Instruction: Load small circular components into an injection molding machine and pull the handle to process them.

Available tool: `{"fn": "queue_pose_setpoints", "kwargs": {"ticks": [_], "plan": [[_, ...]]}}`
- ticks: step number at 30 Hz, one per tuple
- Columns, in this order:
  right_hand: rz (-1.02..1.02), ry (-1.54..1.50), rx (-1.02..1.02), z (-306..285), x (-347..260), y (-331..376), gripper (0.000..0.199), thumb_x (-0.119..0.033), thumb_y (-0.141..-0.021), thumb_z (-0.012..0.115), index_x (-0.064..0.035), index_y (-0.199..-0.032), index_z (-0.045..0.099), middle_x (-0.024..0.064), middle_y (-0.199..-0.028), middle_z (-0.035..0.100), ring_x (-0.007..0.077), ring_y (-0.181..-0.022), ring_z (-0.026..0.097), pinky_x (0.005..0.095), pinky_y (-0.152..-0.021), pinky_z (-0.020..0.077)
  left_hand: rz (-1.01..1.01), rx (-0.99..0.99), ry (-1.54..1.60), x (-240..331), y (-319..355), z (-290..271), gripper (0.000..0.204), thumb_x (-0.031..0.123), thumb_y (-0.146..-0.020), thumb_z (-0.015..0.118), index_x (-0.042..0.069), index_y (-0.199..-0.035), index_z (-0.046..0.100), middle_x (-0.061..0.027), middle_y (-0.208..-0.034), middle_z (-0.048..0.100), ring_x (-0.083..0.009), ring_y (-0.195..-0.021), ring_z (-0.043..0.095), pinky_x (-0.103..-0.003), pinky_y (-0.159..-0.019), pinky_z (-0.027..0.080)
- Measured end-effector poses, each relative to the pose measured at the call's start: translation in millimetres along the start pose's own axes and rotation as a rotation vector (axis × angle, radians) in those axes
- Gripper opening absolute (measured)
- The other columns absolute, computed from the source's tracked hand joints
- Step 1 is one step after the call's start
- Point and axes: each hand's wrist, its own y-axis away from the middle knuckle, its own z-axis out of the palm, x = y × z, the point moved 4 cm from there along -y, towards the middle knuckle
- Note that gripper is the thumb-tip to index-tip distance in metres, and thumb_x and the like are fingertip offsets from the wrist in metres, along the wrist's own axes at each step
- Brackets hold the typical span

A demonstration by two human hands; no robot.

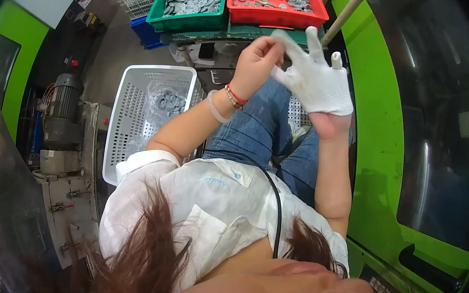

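My right hand (314, 74) wears a white knit glove (328, 95) that ends just below the wrist. Its fingers are spread and point away from me. My bare left hand (256, 63), with a red bracelet and a pale bangle at its wrist, is beside it. The thumb and fingers of that hand pinch the glove at one finger of the right hand. Both hands are held above my lap, close to a green tray (224, 21) heaped with small grey round pieces and a red tray (278, 18) with fewer of them.
A white perforated basket (114, 127) holding a clear bag of grey pieces stands at my left. The trays rest on a worn green stand (237, 36). A green machine panel with a black handle (431, 270) borders my right; a motor (66, 98) is farther left.
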Motion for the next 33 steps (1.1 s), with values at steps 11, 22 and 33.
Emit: {"fn": "queue_pose_setpoints", "kwargs": {"ticks": [11, 22, 33], "plan": [[0.039, 1.332, -0.117, 8, 3, 0, 0.051, -0.037, -0.095, 0.037, -0.0187, -0.143, 0.031, -0.0019, -0.152, 0.024, 0.019, -0.137, 0.026, 0.0379, -0.106, 0.0297, -0.254, -0.273, -0.186, -16, 12, 2, 0.024, 0.017, -0.089, 0.061, -0.001, -0.105, 0.064, -0.0047, -0.099, 0.065, -0.0111, -0.092, 0.061, -0.028, -0.081, 0.05], [-0.013, 1.339, -0.104, -10, -3, 13, 0.06, -0.04, -0.097, 0.039, -0.0044, -0.144, 0.027, 0.0162, -0.136, 0.042, 0.0274, -0.119, 0.047, 0.0401, -0.103, 0.0368, 0.151, -0.286, -0.721, 18, 27, 8, 0.017, 0.015, -0.082, 0.066, 0.002, -0.093, 0.065, -0.0107, -0.087, 0.066, -0.0233, -0.08, 0.065, -0.032, -0.072, 0.051], [-0.214, 2.627, -0.125, -6, -9, 25, 0.055, -0.039, -0.097, 0.04, -0.0054, -0.14, 0.033, 0.0134, -0.138, 0.043, 0.0276, -0.119, 0.047, 0.0409, -0.103, 0.0366, 0.135, -0.401, -0.708, 14, 24, 12, 0.016, 0.013, -0.079, 0.065, -0.001, -0.088, 0.065, -0.0141, -0.084, 0.065, -0.0244, -0.078, 0.064, -0.032, -0.073, 0.05]]}}
